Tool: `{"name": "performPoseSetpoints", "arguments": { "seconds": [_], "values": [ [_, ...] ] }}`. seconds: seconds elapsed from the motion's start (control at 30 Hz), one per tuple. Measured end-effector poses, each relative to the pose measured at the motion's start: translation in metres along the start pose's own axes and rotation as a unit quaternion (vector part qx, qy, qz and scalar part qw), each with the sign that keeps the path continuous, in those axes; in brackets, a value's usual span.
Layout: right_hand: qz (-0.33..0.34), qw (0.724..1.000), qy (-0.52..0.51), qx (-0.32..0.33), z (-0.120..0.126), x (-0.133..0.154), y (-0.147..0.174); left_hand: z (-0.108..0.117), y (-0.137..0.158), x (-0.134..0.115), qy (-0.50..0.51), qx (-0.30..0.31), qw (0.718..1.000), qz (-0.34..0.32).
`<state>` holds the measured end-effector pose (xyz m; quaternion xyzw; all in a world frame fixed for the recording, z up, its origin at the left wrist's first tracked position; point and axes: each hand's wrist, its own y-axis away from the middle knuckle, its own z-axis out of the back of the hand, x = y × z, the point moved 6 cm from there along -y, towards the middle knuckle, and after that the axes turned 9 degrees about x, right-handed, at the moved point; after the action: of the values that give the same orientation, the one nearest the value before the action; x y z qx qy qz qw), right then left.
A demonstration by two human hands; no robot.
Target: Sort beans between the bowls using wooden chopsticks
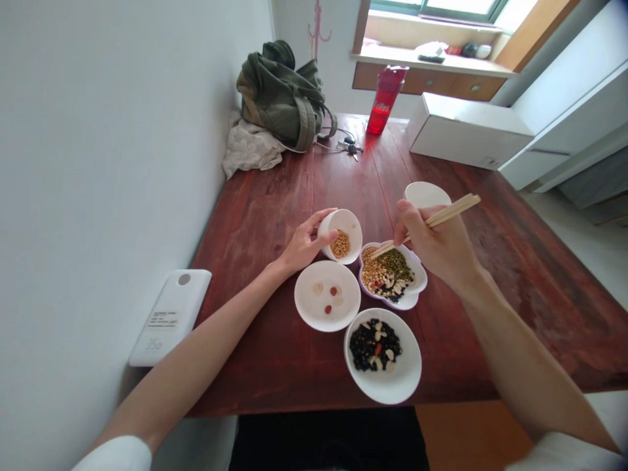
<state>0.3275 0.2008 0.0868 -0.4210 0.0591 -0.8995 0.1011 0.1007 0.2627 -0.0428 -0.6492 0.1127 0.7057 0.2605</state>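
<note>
My left hand [309,243] is closed around the rim of a small white bowl [355,226], tilted toward me, with yellow soybeans [340,244] in it. In my right hand [436,239] is a pair of wooden chopsticks [454,209], their tips down at the soybeans in a purple-edged, petal-shaped dish [416,278]. That dish also holds green beans [396,265], black beans and pale nut pieces. Nearer me are a white plate [314,314] with a few reddish and pale pieces and a white bowl [383,389] of black beans topped with nut pieces. Another white bowl [426,193] is partly behind my right hand.
At the back of the wooden table [275,209] are a green bag [275,98], a patterned cloth [252,147], keys [352,149], a red bottle [386,101] and a white box [468,134]. A white flat device [171,317] lies at the left by the wall.
</note>
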Motion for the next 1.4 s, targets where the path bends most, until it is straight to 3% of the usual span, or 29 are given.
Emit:
{"name": "performPoseSetpoints", "arguments": {
  "seconds": [0.2, 0.4, 0.63, 0.8, 0.9, 0.97, 1.07, 1.13, 1.23, 1.4],
  "values": [
    [-0.031, 0.999, 0.026, 0.028, -0.018, -0.033, 0.003, 0.0, 0.0, -0.001, -0.002, 0.001, 1.0, -0.006],
    [-0.017, 0.999, -0.028, 0.019, -0.024, -0.027, -0.01, 0.0, 0.0, -0.002, -0.007, 0.002, 1.0, 0.0],
    [0.015, 0.996, -0.069, -0.047, 0.007, 0.004, -0.006, 0.001, 0.001, 0.001, -0.016, -0.001, 1.0, 0.01],
    [0.016, 0.991, -0.038, -0.13, 0.052, -0.015, 0.016, 0.003, 0.002, 0.0, -0.023, -0.007, 1.0, 0.012],
    [0.028, 0.971, -0.012, -0.236, 0.108, -0.041, 0.032, 0.006, 0.002, 0.0, -0.027, -0.023, 0.999, 0.013],
    [0.048, 0.949, 0.091, -0.299, 0.148, -0.06, 0.039, 0.008, 0.002, 0.002, -0.033, -0.038, 0.999, 0.018],
    [-0.081, 0.951, 0.195, -0.226, 0.181, -0.12, 0.033, 0.011, 0.002, 0.005, -0.042, -0.062, 0.997, 0.03],
    [-0.165, 0.932, 0.274, -0.171, 0.184, -0.165, 0.035, 0.013, 0.003, 0.007, -0.048, -0.076, 0.995, 0.038],
    [-0.221, 0.919, 0.309, -0.101, 0.162, -0.223, 0.049, 0.016, 0.002, 0.009, -0.062, -0.094, 0.993, 0.043],
    [-0.243, 0.895, 0.366, -0.077, 0.124, -0.271, 0.081, 0.016, 0.002, 0.007, -0.099, -0.116, 0.987, 0.041]
  ]
}}
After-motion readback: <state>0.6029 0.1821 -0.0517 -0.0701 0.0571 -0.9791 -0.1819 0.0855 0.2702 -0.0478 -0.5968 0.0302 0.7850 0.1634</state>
